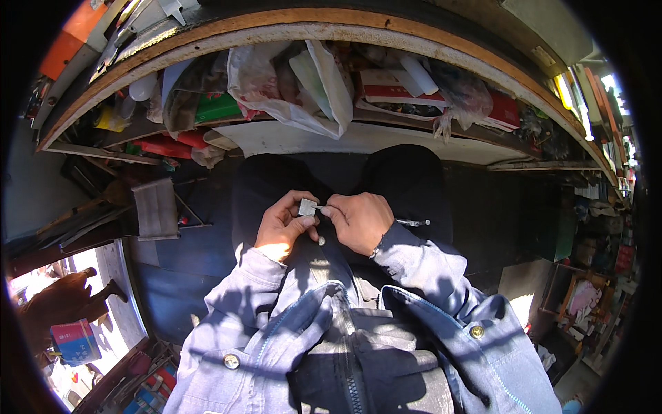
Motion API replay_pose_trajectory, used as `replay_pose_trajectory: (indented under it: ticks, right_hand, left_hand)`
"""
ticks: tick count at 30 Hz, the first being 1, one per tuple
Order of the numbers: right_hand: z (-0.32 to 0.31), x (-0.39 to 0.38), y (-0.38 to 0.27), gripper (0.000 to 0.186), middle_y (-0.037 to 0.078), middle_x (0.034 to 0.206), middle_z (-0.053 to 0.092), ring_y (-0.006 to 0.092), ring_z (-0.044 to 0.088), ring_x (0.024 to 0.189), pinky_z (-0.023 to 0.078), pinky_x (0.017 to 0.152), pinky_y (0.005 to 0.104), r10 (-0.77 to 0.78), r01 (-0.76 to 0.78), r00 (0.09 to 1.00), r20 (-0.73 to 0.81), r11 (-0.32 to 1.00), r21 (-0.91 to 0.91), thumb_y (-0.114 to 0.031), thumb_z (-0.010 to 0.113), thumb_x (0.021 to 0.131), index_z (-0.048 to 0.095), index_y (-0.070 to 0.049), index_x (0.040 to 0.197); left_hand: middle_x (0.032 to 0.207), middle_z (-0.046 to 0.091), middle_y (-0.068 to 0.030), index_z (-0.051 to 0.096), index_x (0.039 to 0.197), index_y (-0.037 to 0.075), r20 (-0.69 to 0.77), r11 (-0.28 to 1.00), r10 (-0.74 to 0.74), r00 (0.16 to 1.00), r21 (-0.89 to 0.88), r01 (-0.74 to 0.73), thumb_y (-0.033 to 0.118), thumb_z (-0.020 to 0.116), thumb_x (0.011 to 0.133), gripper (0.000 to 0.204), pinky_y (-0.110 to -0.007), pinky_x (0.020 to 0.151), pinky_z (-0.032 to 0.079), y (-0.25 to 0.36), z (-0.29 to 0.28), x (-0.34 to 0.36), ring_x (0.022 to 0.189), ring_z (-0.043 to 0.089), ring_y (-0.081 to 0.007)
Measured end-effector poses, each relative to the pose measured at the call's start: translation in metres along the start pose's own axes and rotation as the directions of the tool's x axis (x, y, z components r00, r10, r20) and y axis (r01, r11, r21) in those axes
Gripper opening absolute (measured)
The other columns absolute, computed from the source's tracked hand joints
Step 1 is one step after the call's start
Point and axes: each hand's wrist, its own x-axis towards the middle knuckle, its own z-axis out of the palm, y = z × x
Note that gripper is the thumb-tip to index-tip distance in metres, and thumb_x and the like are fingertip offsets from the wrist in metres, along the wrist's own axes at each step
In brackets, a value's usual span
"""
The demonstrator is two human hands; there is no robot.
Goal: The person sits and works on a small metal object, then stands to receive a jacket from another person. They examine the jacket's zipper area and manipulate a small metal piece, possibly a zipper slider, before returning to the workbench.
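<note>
Above my lap, my left hand (284, 224) pinches a small square grey block (307, 207), metal by its look, between thumb and fingers. My right hand (363, 219) is closed beside it, thumb and forefinger gripping a thin pale rod (318, 207) whose tip meets the block's right side. Past the right hand's outer edge a slim shiny metal piece (415, 223) shows over my right thigh. Whether it is the same tool as the rod is hidden by the hand. A small round pale spot (321, 241) lies below the left fingers; its kind is unclear.
Ahead of my knees runs a workbench edge (331, 19), with a shelf under it holding a white plastic bag (293, 83) and red boxes (400, 90). To the left stands a small folding stool (156, 207). Cluttered shelving (593, 297) fills the right side.
</note>
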Motion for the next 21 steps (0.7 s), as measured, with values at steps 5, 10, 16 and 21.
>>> replay_pose_trajectory:
  ticks: [5, 10, 16, 21]
  right_hand:
    - [0.0005, 0.0008, 0.0007, 0.021, 0.018, 0.069, 0.066, 0.0417, 0.066, 0.071, 0.053, 0.065, 0.0498, -0.004, 0.004, 1.0, -0.02, 1.0, 0.003, -0.026, 0.063, 0.094, 0.071, -0.009, 0.086]
    - [0.0007, -0.0002, 0.0004, 0.02, 0.018, 0.07, 0.066, 0.0413, 0.067, 0.071, 0.053, 0.065, 0.0494, -0.008, 0.008, 1.0, -0.016, 1.0, 0.011, -0.025, 0.064, 0.094, 0.072, -0.009, 0.087]
    - [-0.0007, 0.0011, -0.0006, 0.019, 0.017, 0.07, 0.067, 0.0411, 0.067, 0.071, 0.053, 0.065, 0.0493, -0.007, 0.008, 1.0, -0.015, 1.0, 0.028, -0.025, 0.064, 0.094, 0.072, -0.009, 0.087]
    - [-0.0032, -0.0003, -0.0011, 0.024, 0.019, 0.074, 0.069, 0.041, 0.068, 0.074, 0.054, 0.07, 0.052, -0.002, 0.001, 0.999, 0.048, 0.999, 0.036, -0.028, 0.06, 0.096, 0.072, -0.009, 0.087]
  left_hand:
    - [0.094, 0.064, -0.0112, 0.057, 0.125, -0.001, -0.006, 1.0, -0.017, 1.0, 0.003, 0.017, -0.004, 0.062, 0.092, 0.034, -0.03, 0.073, 0.057, -0.0022, -0.0016, 0.0007, 0.074, 0.067, -0.019]
    - [0.095, 0.066, -0.0124, 0.056, 0.127, -0.001, -0.003, 1.0, -0.018, 1.0, 0.016, 0.018, -0.002, 0.062, 0.092, 0.035, -0.032, 0.074, 0.059, -0.0033, -0.0031, 0.0016, 0.075, 0.068, -0.0218]
    - [0.096, 0.066, -0.0125, 0.056, 0.126, -0.001, -0.008, 0.999, -0.024, 1.0, 0.024, 0.024, -0.002, 0.062, 0.092, 0.035, -0.032, 0.074, 0.059, -0.0035, -0.003, 0.0015, 0.075, 0.068, -0.0217]
    - [0.096, 0.066, -0.0125, 0.056, 0.126, -0.001, -0.006, 1.0, -0.004, 1.0, 0.013, 0.004, -0.002, 0.063, 0.091, 0.035, -0.032, 0.074, 0.059, -0.0028, -0.0023, 0.0018, 0.075, 0.068, -0.0216]
